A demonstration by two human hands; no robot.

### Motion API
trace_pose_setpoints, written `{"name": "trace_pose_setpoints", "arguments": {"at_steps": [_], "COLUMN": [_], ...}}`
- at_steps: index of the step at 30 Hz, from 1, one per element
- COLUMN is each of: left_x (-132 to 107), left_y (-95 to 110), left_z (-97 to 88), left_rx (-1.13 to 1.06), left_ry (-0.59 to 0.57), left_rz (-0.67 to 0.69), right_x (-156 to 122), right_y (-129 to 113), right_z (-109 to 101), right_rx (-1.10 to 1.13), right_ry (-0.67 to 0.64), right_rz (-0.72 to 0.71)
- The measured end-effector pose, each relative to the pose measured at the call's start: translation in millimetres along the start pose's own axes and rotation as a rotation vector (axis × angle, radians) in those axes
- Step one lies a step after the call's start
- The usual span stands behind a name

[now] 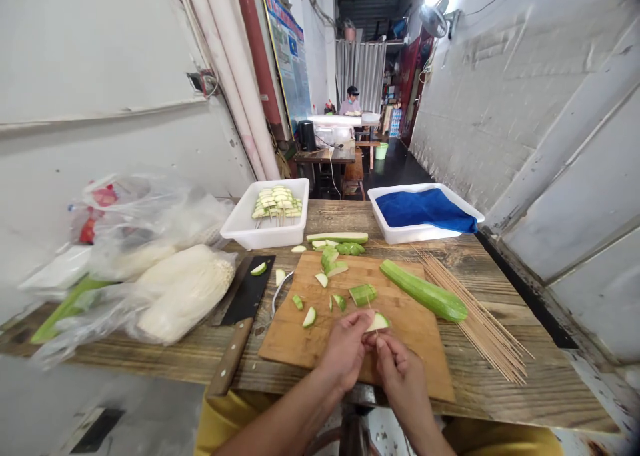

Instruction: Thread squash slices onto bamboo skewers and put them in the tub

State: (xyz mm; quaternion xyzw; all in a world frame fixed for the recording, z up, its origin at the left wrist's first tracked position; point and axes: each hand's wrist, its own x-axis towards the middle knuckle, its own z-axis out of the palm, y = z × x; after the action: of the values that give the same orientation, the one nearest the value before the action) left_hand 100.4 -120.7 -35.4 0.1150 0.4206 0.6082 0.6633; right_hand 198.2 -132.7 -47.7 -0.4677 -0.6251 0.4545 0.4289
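Observation:
Over the near part of the wooden cutting board [285, 343], my left hand [347, 346] pinches a half-round zucchini slice [379, 322]. My right hand [403, 369] is closed just below it, its fingertips on a thin bamboo skewer [369, 302] whose tip shows above the slice; most of the skewer is hidden by my fingers. Ahead of my hands lies a stack of cut zucchini [363, 295], with loose slices [309, 317] to its left. A larger uncut zucchini piece [425, 291] rests across the board's right side.
A cleaver [245, 309] lies left of the board, beside plastic bags [185, 289]. Loose skewers [475, 316] fan out at right. At the back stand a white tray [237, 223] of skewered slices and another tray [395, 235] with blue cloth [425, 208]. A person [351, 103] sits far off.

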Motion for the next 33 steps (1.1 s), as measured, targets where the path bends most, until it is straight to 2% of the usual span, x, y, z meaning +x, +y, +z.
{"name": "trace_pose_setpoints", "arguments": {"at_steps": [7, 12, 16, 20, 23, 26, 28, 29, 31, 33], "left_x": [-9, -9, -7, -6, -8, -8, -4, 1, 14, 31], "left_y": [-5, 4, 5, -5, -12, -6, 10, 20, 44, 64], "left_z": [2.5, 2.0, 3.1, 7.1, 8.7, 2.0, -8.8, -15.4, -28.6, -38.9], "left_rx": [-0.052, 0.061, 0.017, -0.015, 0.024, 0.153, 0.358, 0.499, 0.903, 1.296], "left_ry": [-0.021, 0.008, -0.005, 0.014, -0.011, -0.054, -0.045, -0.016, 0.096, 0.151], "left_rz": [-0.031, 0.108, 0.053, 0.005, -0.005, 0.034, 0.151, 0.281, 0.643, 0.883], "right_x": [-1, -8, -12, -9, -6, -5, -5, -5, -5, -4], "right_y": [6, 9, 17, 20, 17, 18, 21, 23, 26, 29], "right_z": [-8, -13, -11, -8, -9, -13, -18, -20, -23, -24], "right_rx": [0.025, 0.058, 0.11, 0.145, 0.164, 0.2, 0.221, 0.235, 0.263, 0.26], "right_ry": [-0.009, -0.095, -0.067, -0.011, 0.003, -0.018, 0.012, 0.026, 0.028, 0.016], "right_rz": [0.017, 0.03, 0.052, 0.083, 0.104, 0.14, 0.172, 0.189, 0.206, 0.192]}}
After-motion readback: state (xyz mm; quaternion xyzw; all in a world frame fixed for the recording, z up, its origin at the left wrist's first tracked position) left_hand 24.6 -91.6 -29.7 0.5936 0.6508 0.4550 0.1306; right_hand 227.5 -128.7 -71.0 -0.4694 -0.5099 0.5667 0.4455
